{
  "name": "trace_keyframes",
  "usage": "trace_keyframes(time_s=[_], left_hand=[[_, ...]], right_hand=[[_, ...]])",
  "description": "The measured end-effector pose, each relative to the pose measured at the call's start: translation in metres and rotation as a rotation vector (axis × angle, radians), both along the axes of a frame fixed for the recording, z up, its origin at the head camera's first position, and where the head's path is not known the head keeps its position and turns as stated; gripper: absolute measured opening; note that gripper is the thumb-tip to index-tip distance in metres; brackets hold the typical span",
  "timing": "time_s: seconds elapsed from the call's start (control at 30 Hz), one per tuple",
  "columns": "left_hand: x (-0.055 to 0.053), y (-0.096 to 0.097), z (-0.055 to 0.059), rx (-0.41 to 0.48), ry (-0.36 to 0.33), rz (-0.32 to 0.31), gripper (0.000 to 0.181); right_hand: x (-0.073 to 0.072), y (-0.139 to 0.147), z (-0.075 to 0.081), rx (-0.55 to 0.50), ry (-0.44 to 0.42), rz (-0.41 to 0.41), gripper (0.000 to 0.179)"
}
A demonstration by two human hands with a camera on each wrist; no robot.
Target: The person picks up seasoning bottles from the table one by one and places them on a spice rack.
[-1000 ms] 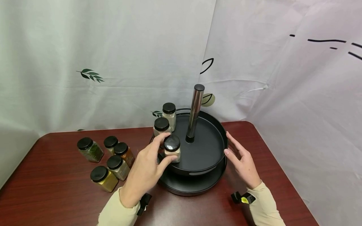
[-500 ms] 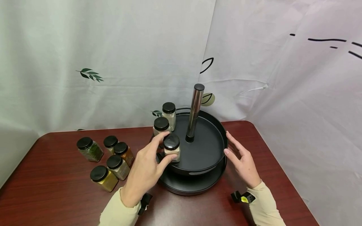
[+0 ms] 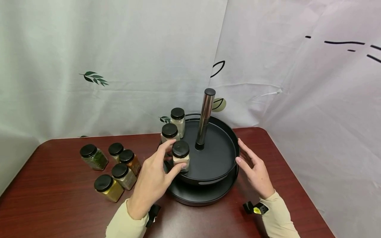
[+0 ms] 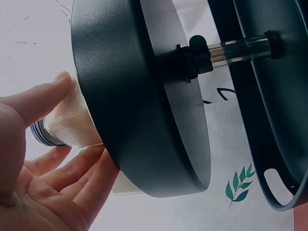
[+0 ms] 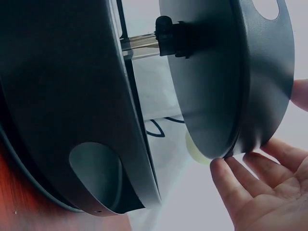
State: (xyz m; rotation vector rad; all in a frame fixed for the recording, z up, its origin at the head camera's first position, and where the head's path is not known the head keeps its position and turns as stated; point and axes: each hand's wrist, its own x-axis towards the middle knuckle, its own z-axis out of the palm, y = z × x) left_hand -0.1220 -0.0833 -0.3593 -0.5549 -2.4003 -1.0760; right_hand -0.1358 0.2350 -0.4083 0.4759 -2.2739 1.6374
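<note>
In the head view, my left hand (image 3: 153, 177) holds a square glass spice jar (image 3: 181, 162) with a black lid and pale contents, thumb and fingers on either side. This jar is upright at the near left part of the upper tray (image 3: 218, 162) of a black two-tier turntable. The left wrist view shows the same jar (image 4: 77, 122) between thumb and fingers, beside the tray's outer wall. My right hand (image 3: 257, 172) touches the right side of the upper tray with its fingertips; the right wrist view shows these fingers on the outer wall (image 5: 269, 91).
Two pale jars, a rear one (image 3: 178, 124) and a nearer one (image 3: 170, 132), stand along the upper tray's left edge. A shiny post (image 3: 205, 119) rises from its middle. The lower tray (image 3: 202, 196) sits beneath. Several spice jars (image 3: 111, 190) stand on the table's left.
A bright glint on the held jar's lid has faded, and my left fingertips have shifted very slightly left. My right hand and the turntable look still.
</note>
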Motion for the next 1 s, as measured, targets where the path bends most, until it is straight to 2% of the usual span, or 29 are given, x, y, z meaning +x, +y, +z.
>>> trace_keyframes(time_s=[0.47, 0.63, 0.83, 1.0], left_hand=[[0.005, -0.013, 0.006, 0.034, 0.036, -0.013, 0.072], [0.005, -0.019, 0.007, 0.029, 0.083, -0.021, 0.068], [0.005, -0.033, 0.013, 0.027, 0.129, 0.037, 0.063], [0.006, -0.046, 0.018, 0.031, 0.109, 0.114, 0.060]], right_hand=[[0.000, -0.002, -0.001, 0.039, 0.043, -0.026, 0.054], [0.001, -0.001, -0.002, 0.047, 0.030, -0.041, 0.051], [0.000, -0.001, 0.000, 0.079, 0.046, -0.076, 0.047], [0.000, -0.001, 0.001, 0.050, 0.053, -0.056, 0.046]])
